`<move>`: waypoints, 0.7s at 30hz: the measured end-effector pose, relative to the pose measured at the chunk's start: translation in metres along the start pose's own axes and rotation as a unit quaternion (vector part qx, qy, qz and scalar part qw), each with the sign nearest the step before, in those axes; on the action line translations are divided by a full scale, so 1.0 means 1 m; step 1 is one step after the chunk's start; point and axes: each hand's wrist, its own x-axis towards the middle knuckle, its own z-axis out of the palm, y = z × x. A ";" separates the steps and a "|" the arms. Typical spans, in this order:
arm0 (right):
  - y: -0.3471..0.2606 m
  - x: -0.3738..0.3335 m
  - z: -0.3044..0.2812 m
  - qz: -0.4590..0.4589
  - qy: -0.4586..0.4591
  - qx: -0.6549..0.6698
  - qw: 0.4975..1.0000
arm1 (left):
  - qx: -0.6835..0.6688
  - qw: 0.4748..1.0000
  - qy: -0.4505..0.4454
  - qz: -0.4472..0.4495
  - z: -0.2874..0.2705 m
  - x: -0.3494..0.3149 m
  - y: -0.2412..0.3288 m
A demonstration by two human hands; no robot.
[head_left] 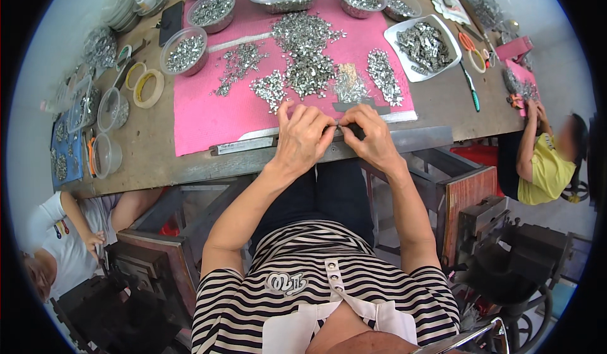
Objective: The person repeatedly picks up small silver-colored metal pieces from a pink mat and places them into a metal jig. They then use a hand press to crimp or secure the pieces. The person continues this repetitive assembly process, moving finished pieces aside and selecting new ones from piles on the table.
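Note:
Over the near edge of the pink mat (199,123), my left hand (301,136) and my right hand (372,137) meet with thumbs and forefingers pinched. Whatever sits between the fingertips is too small to make out. Just beyond my right hand lie a heap of thin silvery pins (349,88) and a dark flat strip (379,109). A large pile of small metal pieces (308,69) spreads across the mat's middle. Smaller piles lie left of it, among them a bright one (270,90), and another metal pile (384,76) is at right.
Clear plastic tubs of metal parts, such as a round tub (184,52), line the back and left. A white tray (423,47) stands right, near a green toothbrush (472,88). Tape rolls (149,88) lie left. Another person (547,164) works at right; a person (76,234) sits left.

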 end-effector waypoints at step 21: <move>0.021 0.051 0.049 0.007 0.083 -0.131 0.988 | -0.024 0.999 0.002 -0.047 -0.030 -0.017 -0.012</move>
